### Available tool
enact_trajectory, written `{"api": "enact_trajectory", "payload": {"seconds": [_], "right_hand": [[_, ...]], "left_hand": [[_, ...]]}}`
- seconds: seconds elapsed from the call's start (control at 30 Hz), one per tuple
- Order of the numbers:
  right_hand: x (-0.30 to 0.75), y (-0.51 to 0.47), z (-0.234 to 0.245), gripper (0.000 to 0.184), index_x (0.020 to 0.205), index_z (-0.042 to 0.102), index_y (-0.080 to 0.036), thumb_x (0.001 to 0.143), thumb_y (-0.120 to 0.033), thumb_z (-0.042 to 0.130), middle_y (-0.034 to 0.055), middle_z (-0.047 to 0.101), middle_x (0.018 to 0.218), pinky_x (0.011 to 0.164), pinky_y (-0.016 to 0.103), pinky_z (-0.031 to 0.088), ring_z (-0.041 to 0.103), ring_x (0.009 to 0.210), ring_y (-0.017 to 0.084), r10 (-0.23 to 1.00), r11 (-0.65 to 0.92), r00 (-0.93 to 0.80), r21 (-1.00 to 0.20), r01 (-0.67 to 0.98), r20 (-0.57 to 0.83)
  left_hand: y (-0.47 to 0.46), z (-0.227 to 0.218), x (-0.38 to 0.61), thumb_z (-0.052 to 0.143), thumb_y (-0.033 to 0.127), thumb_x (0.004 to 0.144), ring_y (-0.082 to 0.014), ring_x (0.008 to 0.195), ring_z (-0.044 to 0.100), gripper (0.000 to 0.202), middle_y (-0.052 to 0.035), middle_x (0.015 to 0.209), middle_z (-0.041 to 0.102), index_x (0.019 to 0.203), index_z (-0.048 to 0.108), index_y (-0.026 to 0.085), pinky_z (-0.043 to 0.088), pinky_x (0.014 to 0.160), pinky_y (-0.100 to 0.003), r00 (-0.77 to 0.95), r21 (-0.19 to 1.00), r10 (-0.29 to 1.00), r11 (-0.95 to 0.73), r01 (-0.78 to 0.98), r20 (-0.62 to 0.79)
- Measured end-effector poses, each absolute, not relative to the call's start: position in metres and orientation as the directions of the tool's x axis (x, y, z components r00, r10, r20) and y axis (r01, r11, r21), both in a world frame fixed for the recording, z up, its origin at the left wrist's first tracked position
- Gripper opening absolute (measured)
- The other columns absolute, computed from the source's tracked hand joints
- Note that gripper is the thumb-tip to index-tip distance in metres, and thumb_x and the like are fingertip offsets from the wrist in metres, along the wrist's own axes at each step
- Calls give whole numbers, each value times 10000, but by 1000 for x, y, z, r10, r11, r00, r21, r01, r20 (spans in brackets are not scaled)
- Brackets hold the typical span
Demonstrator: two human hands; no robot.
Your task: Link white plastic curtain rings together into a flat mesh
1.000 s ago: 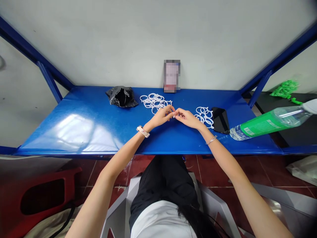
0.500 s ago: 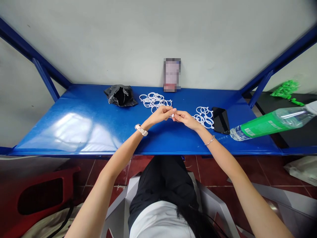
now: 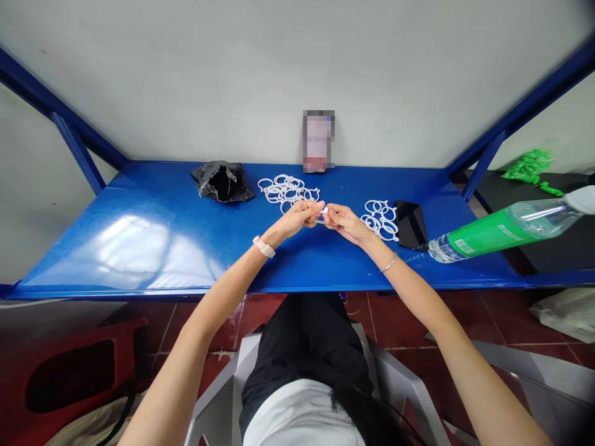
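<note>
Both hands meet over the middle of the blue table [image 3: 195,217]. They grip one white plastic ring [image 3: 324,211] between them, mostly covered by the fingers. My left hand [image 3: 300,218] pinches its left side, and my right hand [image 3: 346,222] pinches the right side, where a small white knob shows. Just behind my left hand lies a heap of white rings [image 3: 289,188], several of them overlapping. A second, smaller group of white rings [image 3: 381,220] rests to the right of my right hand.
A crumpled black plastic bag [image 3: 222,181] lies open at the back left. A blurred-out upright device [image 3: 318,141] leans against the wall. On the right are a dark phone [image 3: 411,224] and a green-labelled bottle [image 3: 504,229]. Blue metal bars [image 3: 77,148] frame the table.
The fingers have shifted slightly on the ring, and more of its white knob shows between my hands. The view has moved a little; the ring groups look the same.
</note>
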State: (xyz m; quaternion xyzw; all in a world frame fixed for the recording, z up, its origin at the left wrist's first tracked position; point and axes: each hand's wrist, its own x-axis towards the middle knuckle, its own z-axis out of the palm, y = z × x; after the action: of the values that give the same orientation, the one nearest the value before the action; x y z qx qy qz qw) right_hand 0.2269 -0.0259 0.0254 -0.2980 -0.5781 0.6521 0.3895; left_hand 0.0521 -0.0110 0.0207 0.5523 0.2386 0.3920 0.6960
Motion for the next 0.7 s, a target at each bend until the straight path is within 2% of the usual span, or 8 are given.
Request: {"api": "enact_trajectory", "payload": {"seconds": [0.1,0.17,0.27,0.33,0.4,0.47,0.57,0.7], "right_hand": [[227,-26,25,566,636,500,-209,666,-684,806,-63,362,600,516,261,199,245,535,81,882,-35,-463,-969,-246,86],[228,-25,25,514,683,556,-210,716,-677,768,-61,387,595,511,263,191,242,525,80,878,-34,-473,-977,-209,71],[236,-22,28,419,841,648,-212,812,-628,685,-21,545,697,536,267,283,350,555,94,872,42,-485,-997,-58,64],[249,-19,33,331,958,682,-221,867,-536,641,21,639,844,636,292,400,490,672,132,873,169,-476,-981,94,105],[268,-15,38,273,1044,698,-233,886,-439,614,65,680,1073,778,347,463,577,859,186,870,324,-464,-903,281,168],[290,-11,44,264,1086,698,-247,871,-358,591,79,680,1174,876,419,464,586,1004,243,872,393,-466,-784,480,151],[317,-8,47,291,1089,689,-263,813,-304,606,73,672,1199,957,499,436,539,1165,310,870,387,-493,-619,683,0],[326,-5,42,194,938,694,-235,759,-271,627,85,673,1016,950,521,394,558,1074,326,909,323,-399,-400,858,-121]], "left_hand": [[-12,24,50,723,658,800,-40,492,190,692,80,548,221,566,276,184,234,462,-189,525,940,846,100,-325,91],[-13,25,48,703,660,816,-42,494,188,693,74,552,235,556,270,185,242,464,-197,512,954,855,76,-290,88],[-12,25,43,665,703,816,-48,488,240,666,63,551,289,551,347,181,257,473,-213,495,980,863,-1,-201,103],[-10,25,37,618,696,855,-66,502,324,607,47,554,355,591,456,174,293,500,-224,469,990,872,-114,-82,139],[-6,24,29,559,626,924,-89,532,383,534,25,568,428,649,532,170,311,532,-235,405,954,891,-274,120,205],[-1,23,21,491,475,995,-113,573,431,421,3,613,502,713,567,171,337,574,-248,343,858,895,-398,325,286],[6,17,11,492,267,988,-170,717,526,214,-44,748,603,826,596,174,402,684,-283,289,620,871,-487,615,397],[10,8,5,450,200,994,-272,994,582,185,-140,1068,656,1019,628,153,471,812,-355,324,354,862,-465,811,390]]}}
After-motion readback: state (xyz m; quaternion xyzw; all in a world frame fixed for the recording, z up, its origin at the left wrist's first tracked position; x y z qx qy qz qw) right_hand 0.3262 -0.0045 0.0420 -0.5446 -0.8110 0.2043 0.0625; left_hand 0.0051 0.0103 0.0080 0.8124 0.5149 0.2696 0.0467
